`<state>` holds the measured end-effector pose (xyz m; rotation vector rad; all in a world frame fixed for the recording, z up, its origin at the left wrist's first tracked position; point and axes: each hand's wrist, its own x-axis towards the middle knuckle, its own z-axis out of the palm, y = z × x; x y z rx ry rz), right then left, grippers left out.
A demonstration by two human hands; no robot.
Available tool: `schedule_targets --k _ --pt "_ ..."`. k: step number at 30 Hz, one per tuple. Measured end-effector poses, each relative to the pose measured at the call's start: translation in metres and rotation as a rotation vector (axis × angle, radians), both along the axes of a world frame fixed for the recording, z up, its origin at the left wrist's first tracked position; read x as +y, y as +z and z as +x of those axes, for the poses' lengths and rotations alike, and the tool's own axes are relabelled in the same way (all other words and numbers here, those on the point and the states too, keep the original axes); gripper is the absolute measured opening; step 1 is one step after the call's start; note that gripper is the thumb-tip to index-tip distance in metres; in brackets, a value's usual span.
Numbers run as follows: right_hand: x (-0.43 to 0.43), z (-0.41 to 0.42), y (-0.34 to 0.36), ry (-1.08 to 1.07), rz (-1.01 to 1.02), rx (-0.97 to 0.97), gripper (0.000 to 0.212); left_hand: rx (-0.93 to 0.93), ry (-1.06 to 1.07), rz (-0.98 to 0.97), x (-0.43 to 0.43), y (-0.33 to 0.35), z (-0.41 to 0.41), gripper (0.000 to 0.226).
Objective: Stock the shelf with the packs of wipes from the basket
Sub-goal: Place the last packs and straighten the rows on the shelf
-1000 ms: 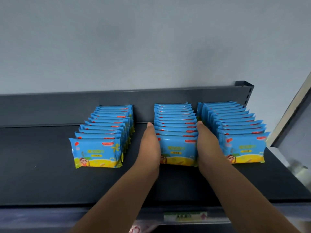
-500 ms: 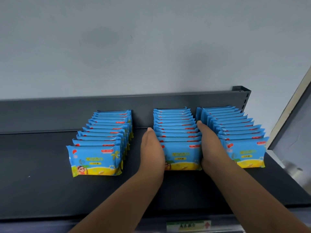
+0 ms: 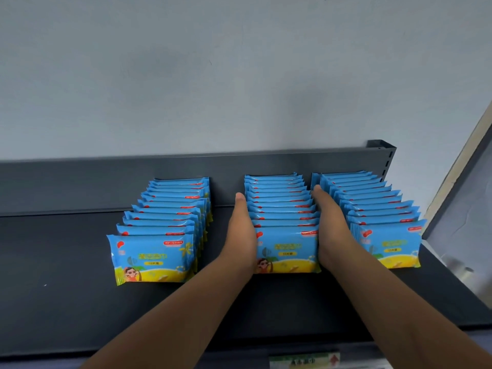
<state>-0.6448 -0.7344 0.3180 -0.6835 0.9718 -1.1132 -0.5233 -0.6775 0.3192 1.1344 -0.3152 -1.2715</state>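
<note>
Both forearms reach in from 6 o'clock and run up toward 12 o'clock. The left hand (image 3: pixel 241 230) lies flat against the 9 o'clock side of the middle row of packs (image 3: pixel 286 251), fingers straight and together, tips pointing to 12 o'clock. The right hand (image 3: pixel 330 225) mirrors it on the 3 o'clock side, fingers just as straight. The two palms press the row between them; neither hand curls round a pack.

The left hand covers the near left edge of the front pack, and the right hand covers its right edge. The right hand and forearm also hide the lower left corner of the right row (image 3: pixel 391 243). Behind each front pack only the top edges of the others show. The print on the packs is too blurred to read.

All three rows stand upright on the dark shelf (image 3: pixel 53 275), running back to its back panel (image 3: pixel 80 182). The left row (image 3: pixel 151 259) sits at 9 o'clock of the hands, apart from them. A slotted post (image 3: pixel 386 158) rises at the panel's 3 o'clock end, with a pale wall (image 3: pixel 213 75) above. A label (image 3: pixel 303 360) at 6 o'clock on the shelf's front edge is cut off.
</note>
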Motion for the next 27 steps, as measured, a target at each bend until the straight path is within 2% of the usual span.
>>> schedule_targets --k 3,15,22,27 --pt "-0.001 0.000 -0.001 0.026 -0.004 -0.023 0.046 0.031 -0.017 -0.008 -0.003 0.002 0.001 0.055" --pt "-0.004 0.006 -0.001 0.098 0.012 -0.024 0.043 0.027 -0.009 -0.080 -0.005 -0.001 0.008 0.048" --pt "-0.007 0.007 -0.002 0.119 -0.001 -0.052 0.043 0.015 -0.002 -0.063 -0.006 -0.002 0.011 0.051" --pt "-0.014 0.009 -0.002 0.119 -0.005 -0.037 0.053 0.016 -0.052 -0.062 -0.007 -0.002 0.012 0.054"
